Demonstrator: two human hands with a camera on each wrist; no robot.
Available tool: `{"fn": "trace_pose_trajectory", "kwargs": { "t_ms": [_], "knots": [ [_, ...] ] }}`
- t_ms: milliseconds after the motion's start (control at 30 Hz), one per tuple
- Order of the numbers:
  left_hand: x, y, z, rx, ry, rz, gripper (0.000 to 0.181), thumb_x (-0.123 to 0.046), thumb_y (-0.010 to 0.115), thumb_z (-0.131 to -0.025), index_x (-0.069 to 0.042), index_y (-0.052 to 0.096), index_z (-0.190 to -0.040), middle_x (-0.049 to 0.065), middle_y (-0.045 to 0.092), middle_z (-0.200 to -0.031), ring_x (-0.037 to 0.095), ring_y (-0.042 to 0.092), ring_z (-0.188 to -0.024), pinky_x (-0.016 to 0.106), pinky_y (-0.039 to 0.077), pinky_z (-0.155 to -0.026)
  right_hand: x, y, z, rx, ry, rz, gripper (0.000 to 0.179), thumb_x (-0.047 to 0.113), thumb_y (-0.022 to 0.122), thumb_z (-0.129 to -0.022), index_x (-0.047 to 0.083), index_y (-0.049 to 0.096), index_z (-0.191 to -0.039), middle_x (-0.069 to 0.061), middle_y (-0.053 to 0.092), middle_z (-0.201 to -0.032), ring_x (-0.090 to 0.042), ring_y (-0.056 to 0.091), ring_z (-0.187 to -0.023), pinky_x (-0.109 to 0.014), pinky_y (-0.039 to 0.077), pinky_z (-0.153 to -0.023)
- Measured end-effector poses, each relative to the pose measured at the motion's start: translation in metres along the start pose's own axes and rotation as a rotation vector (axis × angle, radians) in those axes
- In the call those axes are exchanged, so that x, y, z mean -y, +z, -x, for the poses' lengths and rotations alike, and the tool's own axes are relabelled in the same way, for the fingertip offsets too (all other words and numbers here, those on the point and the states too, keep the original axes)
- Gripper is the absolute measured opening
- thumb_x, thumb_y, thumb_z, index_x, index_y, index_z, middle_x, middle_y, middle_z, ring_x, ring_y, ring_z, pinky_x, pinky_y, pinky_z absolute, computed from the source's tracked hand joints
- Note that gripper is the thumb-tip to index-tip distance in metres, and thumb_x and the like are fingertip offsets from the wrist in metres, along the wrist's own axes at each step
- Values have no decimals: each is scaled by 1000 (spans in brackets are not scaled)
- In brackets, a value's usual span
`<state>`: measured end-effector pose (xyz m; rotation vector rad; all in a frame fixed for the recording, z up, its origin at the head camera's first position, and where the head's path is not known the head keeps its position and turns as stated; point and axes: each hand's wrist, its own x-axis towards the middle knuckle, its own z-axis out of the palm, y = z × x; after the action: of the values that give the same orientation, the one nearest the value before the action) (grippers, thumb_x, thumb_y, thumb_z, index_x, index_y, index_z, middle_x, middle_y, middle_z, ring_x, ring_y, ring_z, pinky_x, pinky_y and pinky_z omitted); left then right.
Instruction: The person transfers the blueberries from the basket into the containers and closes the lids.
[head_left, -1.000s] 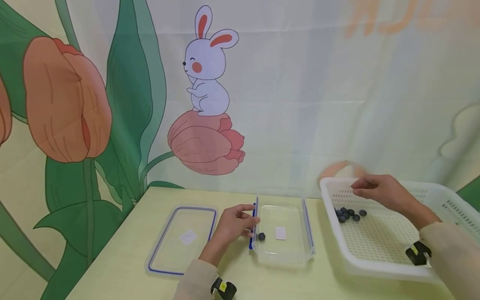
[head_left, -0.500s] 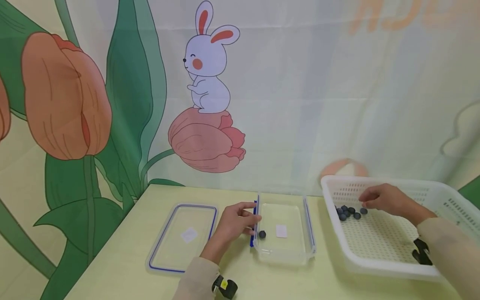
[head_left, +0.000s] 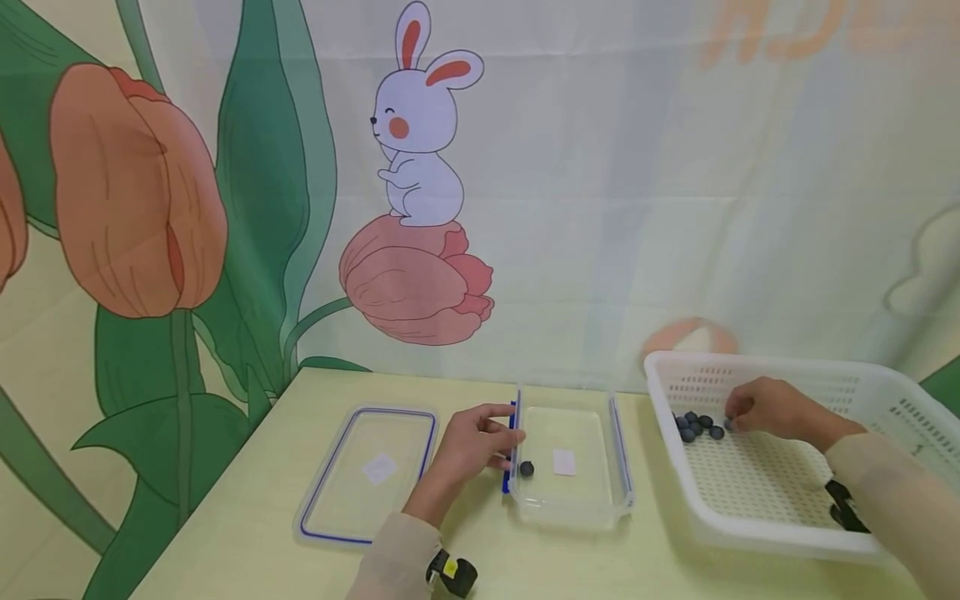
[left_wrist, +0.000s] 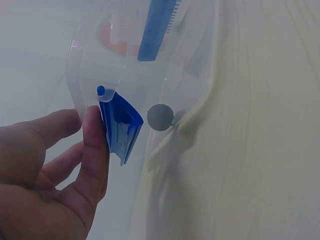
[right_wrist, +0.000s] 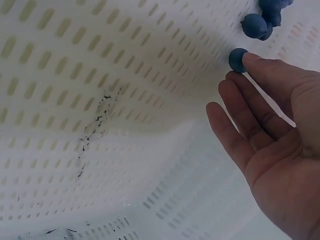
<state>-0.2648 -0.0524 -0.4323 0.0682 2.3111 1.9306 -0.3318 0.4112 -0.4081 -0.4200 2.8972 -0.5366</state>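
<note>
Your left hand [head_left: 468, 446] grips the box [head_left: 622, 454]; your right hand [head_left: 776, 408] pinches a blueberry [right_wrist: 236, 61] at ten o'clock in the basket [head_left: 780, 533]; overpressing could eject it.

1. Box [head_left: 577, 492]: clear plastic, rectangular, open-topped, upright on table, blue flaps at sides, white square label on base. Left hand [head_left: 468, 442] holds it at the left wall, fingers beside a blue flap [left_wrist: 120, 127] that hangs down.
2. Berry in box [head_left: 527, 469]: single, dark, round, on the base near the left wall.
3. Berry in fingers [right_wrist: 237, 60]: dark blue, round, pinched at thumb tip and fingertip of right hand [head_left: 780, 408], low inside basket.
4. Basket [head_left: 780, 534]: white plastic, slotted walls and floor, upright, right of box, dark specks on floor.
5. Other berries [head_left: 690, 423]: dark blue, loose cluster, basket's far left corner.
</note>
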Motion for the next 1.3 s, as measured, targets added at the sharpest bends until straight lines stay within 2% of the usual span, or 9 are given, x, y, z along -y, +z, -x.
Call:
{"fn": "trace_pose_trajectory", "kwargs": {
  "t_ms": [200, 400, 733, 900, 933, 1033, 1133, 1200, 1300],
  "knots": [
    [-1, 0, 0, -2, 1, 0, 47, -10, 82, -95, -5, 68, -139, 10, 66, -96, 19, 69, -78, 29, 65, -67, 5, -3, 3, -4, -20, 25, 7, 3, 78, -92, 2, 71, -92, -1, 69, -86, -20, 61, -80, -41, 56, -70],
    [-1, 0, 1, 2, -1, 3, 47, -9, 82, -94, -5, 68, -138, 11, 66, -95, 22, 70, -79, 29, 65, -67, 20, -16, 11, -58, -49, 19, 11, 7, 76, -95, -3, 74, -101, -6, 73, -93, -25, 69, -84, -47, 60, -73],
    [0, 0, 1, -1, 11, 2, 47, -10, 83, -94, -4, 68, -139, 11, 66, -95, 21, 70, -79, 29, 64, -66, 72, -60, 37, -301, -85, -10, 29, 23, 72, -104, 0, 74, -122, -13, 76, -110, -44, 69, -107, -59, 57, -84],
    [0, 0, 1, -1, 6, 3, 48, -10, 83, -94, -5, 68, -139, 11, 66, -96, 21, 69, -79, 28, 64, -66, 97, -69, 53, -411, -59, -58, 36, 34, 73, -104, 5, 75, -125, -18, 74, -119, -42, 65, -112, -48, 54, -81],
    [0, 0, 1, -1, 6, 3, 47, -10, 83, -94, -5, 68, -139, 11, 67, -96, 21, 69, -79, 28, 64, -66, 101, -69, 57, -434, -47, -72, 37, 37, 73, -103, 6, 75, -125, -18, 73, -121, -39, 66, -111, -44, 53, -80],
    [1, 0, 1, 0, 3, 2, 47, -10, 83, -94, -5, 68, -139, 11, 67, -96, 21, 69, -78, 28, 64, -66, 113, -69, 68, -495, -32, -118, 39, 41, 73, -102, 10, 75, -126, -16, 72, -127, -13, 66, -105, -30, 52, -77],
    [1, 0, 1, 1, 4, 1, 47, -10, 82, -94, -5, 68, -139, 11, 66, -96, 21, 69, -79, 28, 64, -66, 123, -66, 79, -544, -31, -165, 37, 42, 74, -101, 14, 76, -126, -4, 73, -124, 11, 59, -96, -18, 50, -73],
    [1, 0, 1, -1, 7, -1, 47, -10, 82, -94, -5, 68, -139, 11, 66, -96, 21, 69, -79, 28, 64, -66, 130, -63, 85, -563, -35, -201, 36, 41, 75, -101, 15, 76, -126, 5, 74, -119, 17, 58, -92, -14, 49, -72],
    [2, 0, 0, -2, 11, -1, 47, -10, 82, -95, -5, 68, -139, 10, 66, -96, 21, 69, -79, 28, 64, -67, 138, -55, 93, -586, -42, -251, 34, 39, 76, -101, 16, 76, -125, 20, 72, -114, 16, 60, -93, -11, 48, -73]
  ]
}}
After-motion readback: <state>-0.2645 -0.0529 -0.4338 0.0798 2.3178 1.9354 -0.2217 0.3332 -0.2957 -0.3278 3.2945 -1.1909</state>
